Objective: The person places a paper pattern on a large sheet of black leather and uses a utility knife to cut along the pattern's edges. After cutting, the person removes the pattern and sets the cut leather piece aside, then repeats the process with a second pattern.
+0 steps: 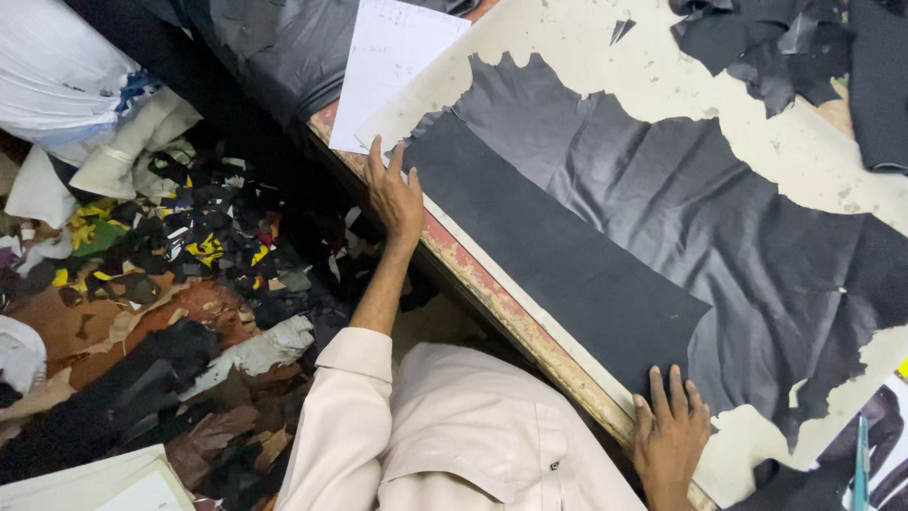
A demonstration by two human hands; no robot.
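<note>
On worktable — left hand, right hand flat, grip open, pressing black strip over leather hide

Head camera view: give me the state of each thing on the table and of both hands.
Black strip: flat, laid over the hide.
Dark hide: spread out, ragged-edged.
Left hand: open, flat on strip's end.
Right hand: open, pressing the other end.
White paper: lying over the table edge.

A white paper sheet with faint handwriting lies at the far edge of the worktop, partly overhanging it. At the lower left corner sits a flat, pale cardboard box, only partly in view.
</note>
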